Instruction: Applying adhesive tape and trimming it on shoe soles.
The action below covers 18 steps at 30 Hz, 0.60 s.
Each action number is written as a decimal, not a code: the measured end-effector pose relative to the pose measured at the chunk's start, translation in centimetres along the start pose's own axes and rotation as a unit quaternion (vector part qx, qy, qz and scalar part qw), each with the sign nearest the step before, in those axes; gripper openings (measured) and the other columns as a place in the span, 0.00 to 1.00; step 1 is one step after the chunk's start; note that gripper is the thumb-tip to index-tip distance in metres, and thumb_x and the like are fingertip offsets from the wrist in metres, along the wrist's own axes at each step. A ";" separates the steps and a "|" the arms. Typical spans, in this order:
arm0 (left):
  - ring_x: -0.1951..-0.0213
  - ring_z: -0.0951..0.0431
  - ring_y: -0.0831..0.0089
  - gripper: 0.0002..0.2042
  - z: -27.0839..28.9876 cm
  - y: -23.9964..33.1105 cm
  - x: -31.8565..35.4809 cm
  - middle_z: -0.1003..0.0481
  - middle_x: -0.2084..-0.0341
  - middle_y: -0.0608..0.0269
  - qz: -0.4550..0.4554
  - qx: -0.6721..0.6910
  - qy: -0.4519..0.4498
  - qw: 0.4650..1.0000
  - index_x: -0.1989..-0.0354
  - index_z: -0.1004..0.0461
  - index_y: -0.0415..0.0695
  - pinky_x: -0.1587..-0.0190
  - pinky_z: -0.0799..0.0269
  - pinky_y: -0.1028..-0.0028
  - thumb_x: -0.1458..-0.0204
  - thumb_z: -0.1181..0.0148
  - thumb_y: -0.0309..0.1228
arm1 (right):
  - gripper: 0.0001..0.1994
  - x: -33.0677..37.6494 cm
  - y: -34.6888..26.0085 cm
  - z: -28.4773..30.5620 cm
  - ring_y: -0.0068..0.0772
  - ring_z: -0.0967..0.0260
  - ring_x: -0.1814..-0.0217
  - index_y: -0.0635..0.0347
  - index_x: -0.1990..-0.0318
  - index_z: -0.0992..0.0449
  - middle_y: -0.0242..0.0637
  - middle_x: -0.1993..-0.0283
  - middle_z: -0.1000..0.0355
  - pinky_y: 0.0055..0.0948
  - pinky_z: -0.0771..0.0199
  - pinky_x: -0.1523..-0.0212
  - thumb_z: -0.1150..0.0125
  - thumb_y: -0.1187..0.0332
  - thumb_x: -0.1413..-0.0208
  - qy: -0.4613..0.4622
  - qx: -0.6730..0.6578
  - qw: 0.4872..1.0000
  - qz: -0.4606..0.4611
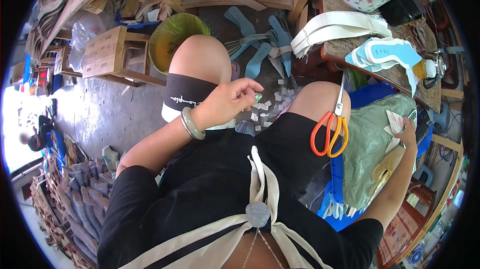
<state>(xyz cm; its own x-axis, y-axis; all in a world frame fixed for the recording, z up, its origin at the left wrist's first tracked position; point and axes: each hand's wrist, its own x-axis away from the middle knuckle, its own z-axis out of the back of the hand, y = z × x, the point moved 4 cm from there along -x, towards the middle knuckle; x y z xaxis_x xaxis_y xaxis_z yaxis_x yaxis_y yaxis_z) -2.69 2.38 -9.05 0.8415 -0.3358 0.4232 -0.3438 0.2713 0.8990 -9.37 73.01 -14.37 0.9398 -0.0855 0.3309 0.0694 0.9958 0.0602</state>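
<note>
My left hand [225, 103] hovers over my lap near the left knee. Its fingers are loosely bent, with a gap to the thumb and nothing held. Out to the right, my right hand [407, 133] has its fingers on a flat white piece [395, 120] with red markings, above a green plastic sheet [370, 134]. Scissors [330, 131] with one red-orange and one yellow handle loop lie across my right thigh, blades pointing away from me. Small white scraps [260, 111] litter the floor between my knees.
Blue sole-shaped pieces [257, 60] lie on the floor ahead. A bench at right bears white strips [345, 26] and a stack of blue-and-white sole-shaped pieces [385, 54]. A yellow-green bucket [162, 44] and wooden stool [107, 51] stand left, grey bundles [82, 199] lower left.
</note>
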 end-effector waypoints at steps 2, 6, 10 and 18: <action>0.70 0.27 0.82 0.11 -0.4 -0.2 0.2 0.27 0.69 0.68 0.001 -0.007 -0.004 1.000 0.51 0.30 0.41 0.64 0.29 0.80 0.41 0.50 0.28 | 0.42 -0.5 -1.8 0.7 0.53 0.38 0.43 0.61 0.46 0.37 0.45 0.46 0.35 0.39 0.36 0.42 0.24 0.71 0.78 -0.018 0.021 1.000 0.000; 0.70 0.26 0.82 0.12 -1.5 0.6 0.1 0.27 0.71 0.68 0.028 -0.004 -0.004 1.000 0.51 0.30 0.40 0.64 0.30 0.80 0.42 0.49 0.29 | 0.38 2.1 -3.4 2.2 0.54 0.35 0.49 0.67 0.52 0.34 0.51 0.51 0.33 0.42 0.33 0.48 0.22 0.67 0.77 0.076 0.056 0.996 0.011; 0.71 0.26 0.81 0.13 -3.7 0.8 -1.2 0.28 0.72 0.67 0.015 0.011 -0.039 0.999 0.52 0.30 0.39 0.66 0.30 0.79 0.44 0.47 0.29 | 0.23 5.9 -0.5 2.4 0.55 0.33 0.54 0.65 0.56 0.30 0.51 0.59 0.29 0.45 0.32 0.53 0.31 0.67 0.60 0.180 0.062 0.979 0.069; 0.68 0.27 0.82 0.13 -2.5 0.5 0.4 0.24 0.66 0.67 0.018 0.005 -0.021 1.000 0.49 0.30 0.40 0.66 0.33 0.83 0.40 0.49 0.31 | 0.18 4.5 2.3 4.7 0.53 0.27 0.59 0.55 0.56 0.22 0.51 0.63 0.25 0.42 0.29 0.57 0.43 0.52 0.47 0.221 -0.094 0.961 -0.135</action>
<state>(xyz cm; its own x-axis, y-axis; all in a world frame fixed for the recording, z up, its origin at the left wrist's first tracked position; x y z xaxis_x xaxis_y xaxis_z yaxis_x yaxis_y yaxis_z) -1.50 4.67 -8.74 0.8106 -0.3628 0.4596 -0.3778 0.2756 0.8839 -6.53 74.77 -8.28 0.9265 -0.3607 -0.1075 0.3513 0.9312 -0.0972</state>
